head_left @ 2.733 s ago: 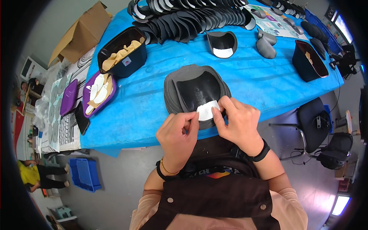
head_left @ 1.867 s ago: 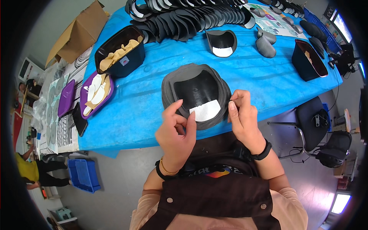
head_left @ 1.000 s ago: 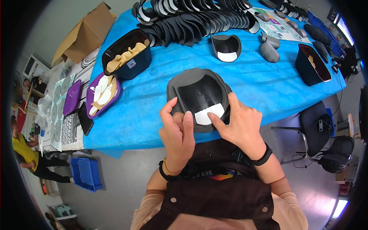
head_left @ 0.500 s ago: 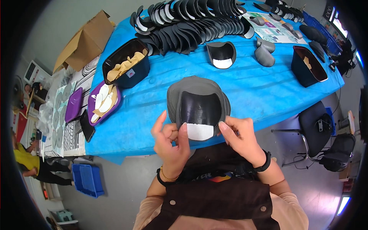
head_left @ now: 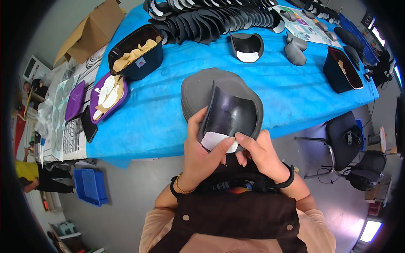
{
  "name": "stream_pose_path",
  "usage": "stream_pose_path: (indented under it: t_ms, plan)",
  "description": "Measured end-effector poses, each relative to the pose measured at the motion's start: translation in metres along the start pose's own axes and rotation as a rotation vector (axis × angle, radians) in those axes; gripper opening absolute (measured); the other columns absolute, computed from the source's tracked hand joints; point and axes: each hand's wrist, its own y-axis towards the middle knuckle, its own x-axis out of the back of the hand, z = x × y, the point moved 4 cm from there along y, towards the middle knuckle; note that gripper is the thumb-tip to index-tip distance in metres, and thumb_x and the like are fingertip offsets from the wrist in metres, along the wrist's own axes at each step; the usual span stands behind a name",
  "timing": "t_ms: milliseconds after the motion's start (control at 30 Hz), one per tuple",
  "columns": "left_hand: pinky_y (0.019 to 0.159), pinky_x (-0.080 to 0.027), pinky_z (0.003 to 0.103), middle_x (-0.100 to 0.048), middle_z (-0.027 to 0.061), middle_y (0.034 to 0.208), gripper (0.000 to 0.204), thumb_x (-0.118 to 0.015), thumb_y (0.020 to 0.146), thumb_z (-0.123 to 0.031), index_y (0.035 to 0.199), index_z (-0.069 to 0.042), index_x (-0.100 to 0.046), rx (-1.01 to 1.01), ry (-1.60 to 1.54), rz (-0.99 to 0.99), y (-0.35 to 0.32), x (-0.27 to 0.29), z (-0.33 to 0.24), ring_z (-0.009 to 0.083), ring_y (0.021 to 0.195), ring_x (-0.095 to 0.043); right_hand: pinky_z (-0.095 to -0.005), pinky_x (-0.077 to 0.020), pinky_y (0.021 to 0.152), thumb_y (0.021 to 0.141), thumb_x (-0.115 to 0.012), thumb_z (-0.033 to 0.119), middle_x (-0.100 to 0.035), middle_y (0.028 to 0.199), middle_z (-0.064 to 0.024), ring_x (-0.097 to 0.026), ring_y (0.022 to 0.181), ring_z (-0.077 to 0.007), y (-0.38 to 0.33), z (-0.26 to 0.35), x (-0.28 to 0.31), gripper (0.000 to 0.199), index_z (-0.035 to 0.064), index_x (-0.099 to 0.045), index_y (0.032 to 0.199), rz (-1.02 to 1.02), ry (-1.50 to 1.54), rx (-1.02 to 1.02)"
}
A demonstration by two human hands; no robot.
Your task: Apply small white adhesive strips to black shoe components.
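Between my hands is a curved black pad (head_left: pixel 232 111), glossy inside, with a white strip (head_left: pixel 215 139) along its near edge. My left hand (head_left: pixel 201 154) grips the pad's left side, with the thumb lying over the white strip. At the strip's right end, the thumb of my right hand (head_left: pixel 262 154) presses the near edge, while its other fingers curl underneath. Behind the held pad, dark grey rounded pads (head_left: pixel 198 90) lie on the blue-covered table. A similar curved pad with a white strip (head_left: pixel 247 47) rests farther back.
Long rows of black curved pads (head_left: pixel 198 27) line the far side. A black bin (head_left: pixel 145 65) with tan pieces and a purple tray (head_left: pixel 122 95) stand left. Another black bin (head_left: pixel 341 76) sits right, near a chair (head_left: pixel 344 135). A person in yellow (head_left: pixel 27 173) is far left.
The held pad has tilted and shifted slightly right. My left hand has moved round its side, its thumb sliding right across the white strip toward my right thumb. The view has shifted slightly.
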Motion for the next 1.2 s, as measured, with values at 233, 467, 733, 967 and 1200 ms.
stream_pose_path:
  t_ms: [233, 467, 733, 967, 1200]
  plan:
    - [0.043, -0.042, 0.023, -0.067, 0.0079, 0.075, 0.055, -0.072, 0.088, -0.008, 0.130, 0.003, -0.039, 0.031, -0.015, -0.092, -0.013, -0.002, 0.000, 0.0088, 0.050, -0.058, -0.0296, -0.0446, 0.046, 0.101, -0.043, 0.033, -0.057, 0.052, -0.0076, -0.057, 0.045, -0.0173, -0.004, 0.001, -0.013, 0.050, -0.0010, -0.058, 0.068, 0.000, -0.011, 0.103]
    - [0.043, -0.042, 0.022, -0.067, 0.0075, 0.074, 0.048, -0.072, 0.088, -0.009, 0.124, 0.004, -0.044, -0.008, -0.005, -0.102, -0.013, 0.004, -0.001, 0.0081, 0.050, -0.057, -0.0298, -0.0444, 0.047, 0.103, -0.041, 0.037, -0.056, 0.053, -0.0070, -0.057, 0.047, -0.0172, -0.006, 0.001, -0.017, 0.054, 0.0000, -0.056, 0.067, 0.008, 0.017, 0.166]
    - [0.040, -0.040, 0.021, -0.066, 0.0080, 0.075, 0.062, -0.067, 0.092, -0.012, 0.137, 0.007, -0.029, 0.195, -0.105, 0.184, -0.016, 0.005, 0.013, 0.0076, 0.049, -0.057, -0.0281, -0.0425, 0.046, 0.103, -0.043, 0.036, -0.056, 0.054, -0.0060, -0.055, 0.046, -0.0149, -0.007, -0.004, -0.013, 0.050, 0.0002, -0.058, 0.071, -0.068, 0.055, 0.182]
    - [0.040, -0.041, 0.022, -0.065, 0.0087, 0.072, 0.063, -0.063, 0.096, -0.016, 0.139, 0.008, -0.024, 0.171, -0.064, 0.211, -0.017, 0.009, 0.019, 0.0096, 0.048, -0.058, -0.0267, -0.0408, 0.043, 0.101, -0.053, 0.025, -0.055, 0.052, -0.0039, -0.054, 0.045, -0.0115, -0.005, -0.005, -0.021, 0.034, -0.0008, -0.062, 0.080, -0.047, 0.046, 0.267]
    - [0.044, -0.046, 0.024, -0.059, 0.0046, 0.056, 0.043, -0.051, 0.103, -0.021, 0.130, 0.011, -0.041, 0.041, 0.125, 0.064, -0.019, 0.020, 0.014, 0.0103, 0.046, -0.059, -0.0270, -0.0415, 0.043, 0.099, -0.055, 0.017, -0.057, 0.053, -0.0038, -0.054, 0.044, -0.0114, -0.009, -0.003, -0.024, 0.026, -0.0019, -0.062, 0.083, -0.059, 0.086, 0.178]
